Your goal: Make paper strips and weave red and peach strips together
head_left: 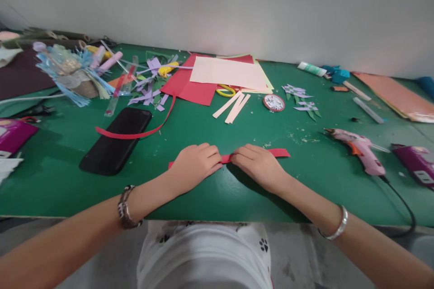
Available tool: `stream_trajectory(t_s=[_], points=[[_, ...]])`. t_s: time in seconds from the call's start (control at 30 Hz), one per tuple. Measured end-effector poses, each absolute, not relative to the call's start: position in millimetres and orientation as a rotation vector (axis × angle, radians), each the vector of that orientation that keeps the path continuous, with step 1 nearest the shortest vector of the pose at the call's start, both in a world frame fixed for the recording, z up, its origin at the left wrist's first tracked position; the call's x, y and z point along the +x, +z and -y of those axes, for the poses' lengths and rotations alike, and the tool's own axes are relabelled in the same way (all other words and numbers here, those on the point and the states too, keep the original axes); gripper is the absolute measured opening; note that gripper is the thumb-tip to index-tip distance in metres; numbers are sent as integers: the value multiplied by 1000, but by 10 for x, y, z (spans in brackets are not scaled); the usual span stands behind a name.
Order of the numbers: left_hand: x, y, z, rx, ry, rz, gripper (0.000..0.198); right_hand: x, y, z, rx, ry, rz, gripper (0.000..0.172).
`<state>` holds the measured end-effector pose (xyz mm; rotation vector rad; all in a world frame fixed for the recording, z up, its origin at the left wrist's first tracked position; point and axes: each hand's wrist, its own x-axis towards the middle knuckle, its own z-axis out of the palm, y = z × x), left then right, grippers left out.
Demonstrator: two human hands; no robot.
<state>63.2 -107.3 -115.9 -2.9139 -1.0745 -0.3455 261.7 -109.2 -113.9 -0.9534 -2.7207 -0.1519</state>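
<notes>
A strip of red paper (280, 152) lies crosswise near the front of the green table (217, 198). My left hand (196, 165) is closed on its left part, and my right hand (259, 165) is closed on it a little to the right. A short red stretch shows between the two hands, and the strip's ends stick out past them. Both sets of fingers curl down over the paper, so the fingertips are partly hidden. To the left, a second red paper strip (135, 135) curves across a black phone (117, 144).
Coloured paper sheets (230, 72) lie at the back over yellow-handled scissors (226, 91), beside pale strips (237, 108). A round tin (274, 102) sits near woven paper pieces (307, 106). A pink glue gun (361, 149) with a cord lies right; purple paper scraps (149, 90) are back left.
</notes>
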Motion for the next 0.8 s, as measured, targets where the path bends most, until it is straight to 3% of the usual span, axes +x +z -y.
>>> stream_trajectory(t_s=[0.27, 0.5, 0.8], points=[[428, -1194, 1161, -2813, -379, 1119, 38, 2649, -1112, 1095, -1048, -37, 2706, 27], [491, -1219, 1124, -2790, -440, 1135, 37, 2447, -1089, 1124, -1038, -128, 2700, 20], [295, -1180, 1195, -2900, -440, 1243, 38, 2513, -1075, 1130, -1028, -31, 2750, 29]])
